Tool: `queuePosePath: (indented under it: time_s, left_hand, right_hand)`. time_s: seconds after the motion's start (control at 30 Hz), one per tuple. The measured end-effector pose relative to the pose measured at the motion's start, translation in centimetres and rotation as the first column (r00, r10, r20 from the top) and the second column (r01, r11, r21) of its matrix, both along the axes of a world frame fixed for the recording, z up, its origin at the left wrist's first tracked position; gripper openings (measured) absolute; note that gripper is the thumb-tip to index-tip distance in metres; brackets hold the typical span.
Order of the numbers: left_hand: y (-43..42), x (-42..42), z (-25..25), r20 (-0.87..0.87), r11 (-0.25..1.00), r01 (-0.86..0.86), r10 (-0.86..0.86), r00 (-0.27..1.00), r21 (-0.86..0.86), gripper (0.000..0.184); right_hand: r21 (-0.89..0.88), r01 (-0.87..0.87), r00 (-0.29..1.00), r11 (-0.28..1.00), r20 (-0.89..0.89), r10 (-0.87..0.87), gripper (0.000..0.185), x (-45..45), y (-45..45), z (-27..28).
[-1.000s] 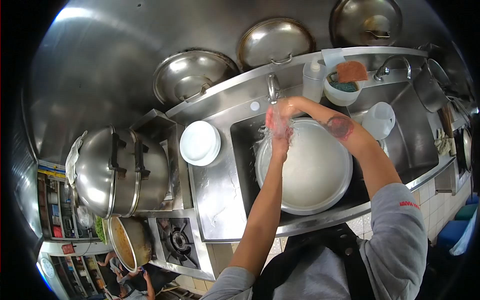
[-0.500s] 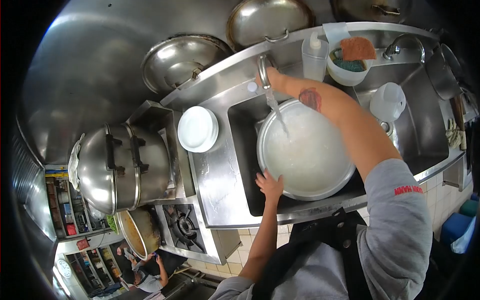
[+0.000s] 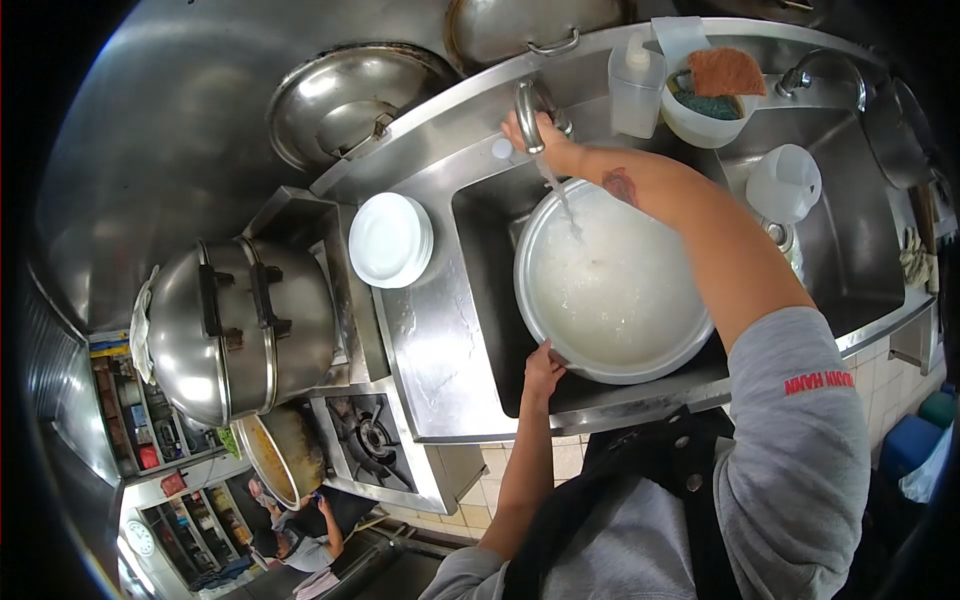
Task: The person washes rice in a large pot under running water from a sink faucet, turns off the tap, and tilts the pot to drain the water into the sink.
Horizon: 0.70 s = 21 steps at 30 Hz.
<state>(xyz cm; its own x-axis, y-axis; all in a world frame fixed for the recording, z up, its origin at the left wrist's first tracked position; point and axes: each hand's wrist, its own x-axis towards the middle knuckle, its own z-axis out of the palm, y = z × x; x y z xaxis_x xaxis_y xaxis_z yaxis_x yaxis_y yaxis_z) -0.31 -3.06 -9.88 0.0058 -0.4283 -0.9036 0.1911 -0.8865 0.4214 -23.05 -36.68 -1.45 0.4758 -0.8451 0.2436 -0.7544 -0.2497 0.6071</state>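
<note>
A wide metal basin (image 3: 530, 300) of cloudy whitish water sits in the left sink (image 3: 485, 270). My left hand (image 3: 543, 372) is closed on its near-left rim. Across the basin stretches my right arm, and my right hand (image 3: 545, 135) is at the base of the faucet (image 3: 528, 115). Its fingers curl there, partly hidden behind the curved spout, so the exact grip is hard to see. Water runs from the spout into the basin.
Stacked white plates (image 3: 390, 240) stand left of the sink. Behind are a soap bottle (image 3: 636, 90) and a tub with scrubbers (image 3: 705, 125). A plastic pitcher (image 3: 785, 185) sits in the right sink. Far left are a large pot (image 3: 180, 330), a burner (image 3: 372, 436) and another person (image 3: 300, 555).
My left hand has gone from spread fingers beside the basin to closed on its rim. My right hand stays at the faucet, now showing more behind the spout. The view has shifted slightly.
</note>
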Motion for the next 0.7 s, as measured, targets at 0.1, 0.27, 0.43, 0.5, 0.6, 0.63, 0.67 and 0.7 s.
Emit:
queuePosePath:
  time_s: [0.1,0.27,0.43,0.5,0.6,0.63,0.67,0.7]
  left_hand:
    - [-0.4,0.3,-0.8,-0.029,0.999,-0.02,0.021,0.999,0.039,0.052]
    - [-0.8,0.1,-2.1,0.037,0.998,0.009,-0.011,0.999,0.055,0.056]
    - [-1.1,0.1,-1.2,0.071,0.995,0.087,-0.09,0.993,0.048,0.057]
    - [-0.8,1.0,-2.9,0.084,0.993,0.115,-0.115,0.99,-0.001,0.057]
    - [-0.7,1.0,-2.3,0.065,0.987,0.157,-0.154,0.986,-0.041,0.056]
    - [-0.8,0.7,-0.9,0.054,0.985,0.167,-0.164,0.985,-0.049,0.056]
    - [-0.8,-0.2,1.9,0.042,0.984,0.162,-0.159,0.986,-0.078,0.055]
    - [-0.7,-0.2,1.8,0.068,0.983,0.171,-0.166,0.984,-0.069,0.054]
  right_hand:
    - [-0.017,0.026,0.981,1.0,0.192,-0.022,0.026,0.3,-0.9,-0.7]
    - [0.087,-0.164,0.919,0.983,0.375,0.121,0.024,-2.8,3.7,3.7]
    - [0.12,-0.17,0.638,0.978,0.77,0.016,0.043,-8.5,12.8,1.7]
    - [0.242,0.081,0.568,0.967,0.786,-0.244,0.047,-12.0,16.1,-3.1]
    - [0.51,0.292,0.55,0.809,0.603,-0.578,0.053,-16.2,21.8,-8.7]
    - [0.579,0.31,0.574,0.754,0.518,-0.634,0.056,-17.2,23.2,-11.1]
    - [0.59,0.313,0.599,0.744,0.485,-0.637,0.056,-17.7,24.4,-12.7]
    - [0.602,0.314,0.624,0.734,0.452,-0.638,0.056,-17.9,25.5,-13.3]
